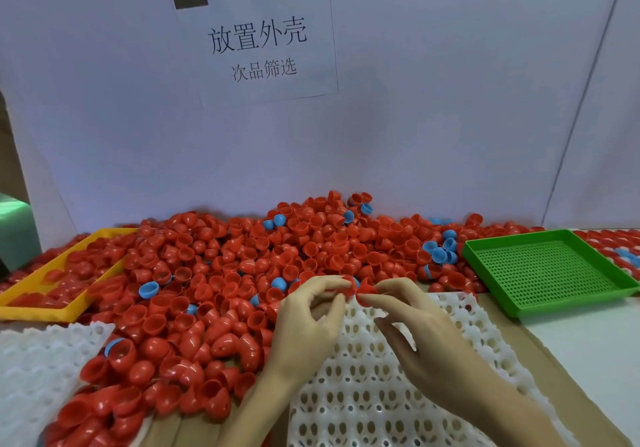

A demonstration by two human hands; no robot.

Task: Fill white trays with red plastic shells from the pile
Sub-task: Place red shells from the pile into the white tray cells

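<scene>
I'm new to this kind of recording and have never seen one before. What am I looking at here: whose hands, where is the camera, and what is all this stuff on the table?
There is no machine here. A person wears one camera on the head, looking forward and down, so you see their own two bare hands from above.

On the table lies a big pile of red shells, small plastic cups, with a few blue shells mixed in. Under the hands lies a white tray with rows of hollows, still almost empty. Another white tray sits at the near left. A yellow tray holding red shells stands on the left, an empty green tray on the right. A paper sign hangs on the wall behind.

The left hand and the right hand each pinch a red shell at the fingertips, close together, over the tray's far edge.
</scene>
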